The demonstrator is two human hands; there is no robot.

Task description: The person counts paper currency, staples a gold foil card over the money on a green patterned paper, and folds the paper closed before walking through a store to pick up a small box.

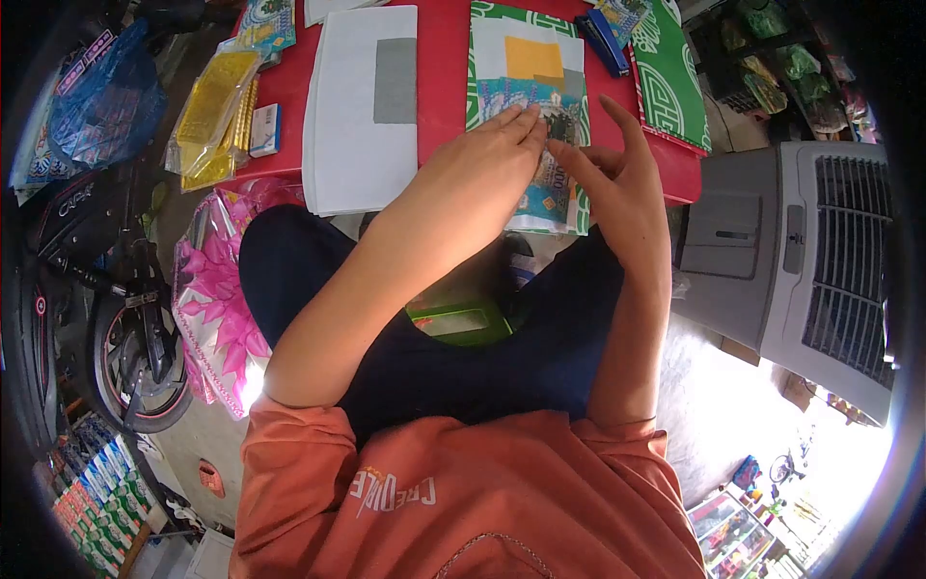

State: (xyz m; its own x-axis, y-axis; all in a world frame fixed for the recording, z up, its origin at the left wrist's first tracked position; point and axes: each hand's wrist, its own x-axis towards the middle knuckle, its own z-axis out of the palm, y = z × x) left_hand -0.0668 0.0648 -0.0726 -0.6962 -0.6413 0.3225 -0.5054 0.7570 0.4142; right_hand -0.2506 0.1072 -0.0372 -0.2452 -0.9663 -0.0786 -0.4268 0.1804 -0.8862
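My left hand (pixel 502 140) lies with its fingers stretched out over a blue sheet (pixel 550 200) printed like a banknote. From the right, my right hand (pixel 622 169) reaches to the same sheet. Its thumb tip is at the sheet near my left fingertips, and its index finger points up, apart from the thumb. Under the blue sheet are a white paper (pixel 492 60) with an orange rectangle (pixel 533 58) and a green-and-white patterned sheet (pixel 526 15). My left fingers hide part of the blue print.
On the red table (pixel 444 68) lie a white paper stack (pixel 362 154), yellow packets (pixel 214 121), a small box (pixel 265 129), a dark blue stapler (pixel 604 43) and a folded green patterned sheet (pixel 667 87). A grey air cooler (pixel 791 261) stands right, a motorbike (pixel 135 338) left.
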